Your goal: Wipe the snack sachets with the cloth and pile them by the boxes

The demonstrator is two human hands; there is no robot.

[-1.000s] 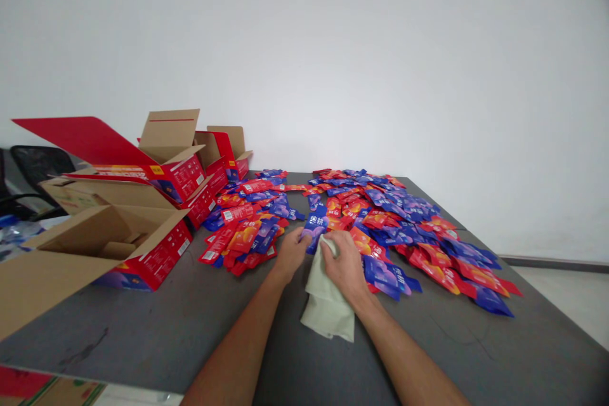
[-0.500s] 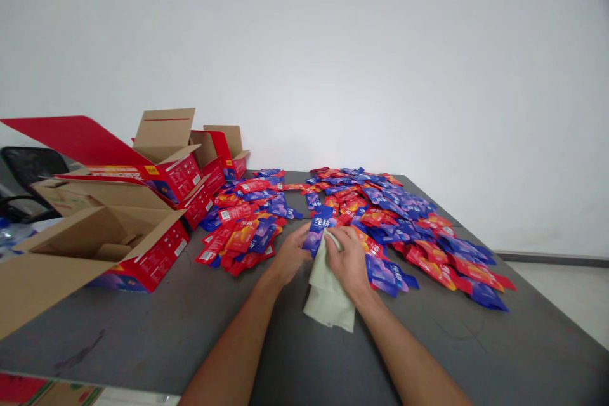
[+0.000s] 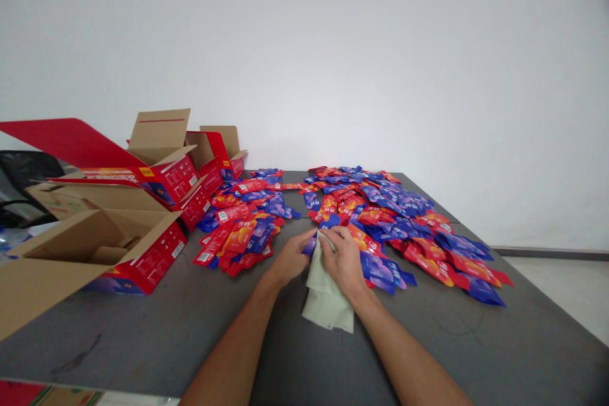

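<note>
My left hand (image 3: 291,259) is closed on the left edge of a blue packet (image 3: 328,222), which is mostly covered by my hands and a cloth. My right hand (image 3: 343,261) grips a pale green cloth (image 3: 327,301) and presses it against that packet. The cloth hangs down toward me, its lower end spread near the table surface. Just right of my right hand lie blue and red packets (image 3: 383,271). Left of my left hand is a pile of red and blue packets (image 3: 242,238), some with barcodes showing.
Several open red cardboard boxes (image 3: 159,250) stand along the left side, flaps sticking out. A large spread of packets (image 3: 394,200) covers the right and far part of the dark table (image 3: 428,349). A black chair (image 3: 28,181) stands beyond the left edge; a white wall (image 3: 333,63) rises behind.
The blue packet's printed front, visible before, is now mostly hidden as the cloth and both hands close over it. My right hand has shifted slightly left. The view has moved a little.
</note>
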